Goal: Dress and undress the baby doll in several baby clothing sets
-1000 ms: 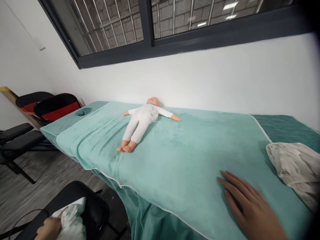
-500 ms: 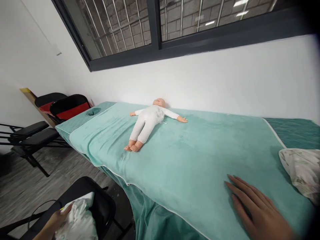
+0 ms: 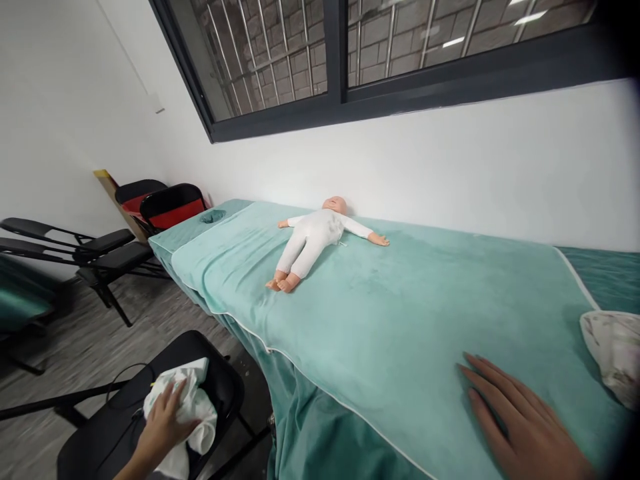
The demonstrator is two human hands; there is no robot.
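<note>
On the black chair seat lies a crumpled white cloth with faint green print (image 3: 197,403); its folds hide what kind of piece it is. My left hand (image 3: 167,420) rests on top of it, fingers apart and thumb spread. Flat on the teal bed cover (image 3: 390,333), my right hand (image 3: 525,420) is open and holds nothing. A baby doll (image 3: 315,233) in a white bodysuit lies on its back farther up the cover, arms out and feet toward me, touched by neither hand.
A patterned cloth bundle (image 3: 615,347) sits at the right edge of the bed. The black chair (image 3: 100,433) with a thin cable stands against the near side. Folding chairs (image 3: 175,200) are at the far left, and a barred window is above.
My view has turned left. My left hand has shifted from the cloth's edge to lie over its top, with the fingers more spread. My right hand stays on the bed.
</note>
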